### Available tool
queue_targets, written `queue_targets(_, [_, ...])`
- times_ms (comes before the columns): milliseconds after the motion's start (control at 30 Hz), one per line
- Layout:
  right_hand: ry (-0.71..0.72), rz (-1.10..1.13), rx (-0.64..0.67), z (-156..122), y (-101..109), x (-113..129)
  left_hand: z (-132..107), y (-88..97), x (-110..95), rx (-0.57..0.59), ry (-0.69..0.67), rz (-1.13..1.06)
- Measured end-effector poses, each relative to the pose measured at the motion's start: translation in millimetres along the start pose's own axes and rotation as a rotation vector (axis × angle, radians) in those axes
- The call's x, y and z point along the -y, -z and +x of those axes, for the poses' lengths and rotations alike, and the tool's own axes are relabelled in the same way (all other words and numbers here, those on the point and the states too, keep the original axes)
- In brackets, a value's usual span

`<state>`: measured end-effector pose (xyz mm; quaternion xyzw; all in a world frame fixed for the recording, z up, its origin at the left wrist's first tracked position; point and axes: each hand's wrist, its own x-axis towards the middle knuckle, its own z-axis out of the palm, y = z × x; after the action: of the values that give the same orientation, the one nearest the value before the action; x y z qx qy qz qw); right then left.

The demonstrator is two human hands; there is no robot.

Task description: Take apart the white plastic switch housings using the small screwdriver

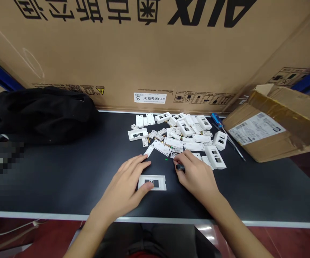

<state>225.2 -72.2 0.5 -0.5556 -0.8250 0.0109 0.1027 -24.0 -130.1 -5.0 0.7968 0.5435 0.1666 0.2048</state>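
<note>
Left fingers: lying open, thumb touching a white frame on the bench
Right fingers: pinching a black handle
Parts: white plastic, lying heaped just ahead of my hands
Nearby: blue screwdriver lying beside the pile, by a box

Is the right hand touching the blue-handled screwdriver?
Apart: the head view shows the right hand clear of the blue-handled screwdriver, with white plastic housings lying between them.

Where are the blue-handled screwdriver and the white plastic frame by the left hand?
Blue-handled screwdriver (216, 119), head view, on the blue handle.
White plastic frame (162, 182), head view, on its right-hand rim.
</note>
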Motion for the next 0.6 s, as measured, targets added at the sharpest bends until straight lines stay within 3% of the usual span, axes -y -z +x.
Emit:
queue_targets(133, [-0.033,-0.026,-0.055,0.5,1.7,-2.9,1.4,-1.2,0.7,-0.036,0.050,-0.004])
queue_targets(367, [-0.007,-0.039,-0.025,-0.6,8.2,-1.3,1.2,-4.3,3.1,-0.069,0.132,-0.013])
queue_targets(600, [0.203,0.160,-0.088,-17.8,1.5,17.3,-1.7,0.9,-0.6,-0.104,-0.068,-0.104])
